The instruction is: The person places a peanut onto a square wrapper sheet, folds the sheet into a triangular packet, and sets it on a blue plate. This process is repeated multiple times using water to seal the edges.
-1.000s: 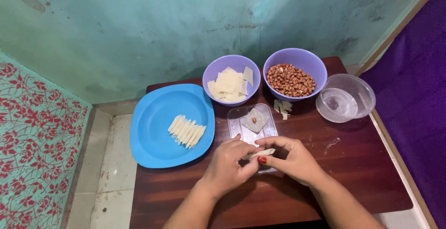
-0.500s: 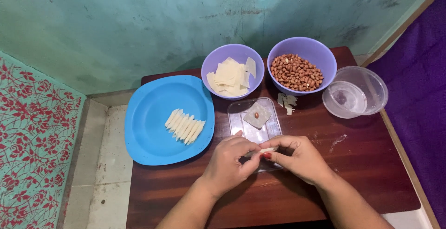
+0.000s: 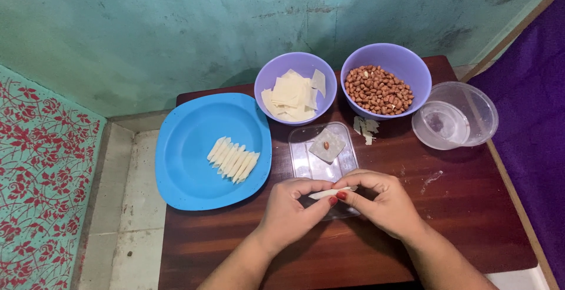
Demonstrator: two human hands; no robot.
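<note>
My left hand [image 3: 292, 212] and my right hand [image 3: 379, 203] meet over the near end of a clear plastic lid [image 3: 307, 159], both pinching a thin rolled dough stick [image 3: 328, 193] between fingertips. Further up the lid lies a square dough sheet [image 3: 327, 146] with one peanut on it. A blue plate [image 3: 191, 148] to the left carries a row of several finished rolls [image 3: 233, 159]. Behind stand a purple bowl of cut dough sheets [image 3: 292, 94] and a purple bowl of peanuts [image 3: 379, 88].
A clear round container with water [image 3: 453, 115] sits at the table's right. Small dough scraps [image 3: 365, 128] lie beside the peanut bowl. The dark wooden table [image 3: 459, 207] stands against a teal wall; a red floral mat [image 3: 41, 178] covers the floor at left.
The hands have kept rolling the dough stick at the same spot; the camera has shifted slightly, so the table appears a little lower and more to the right.
</note>
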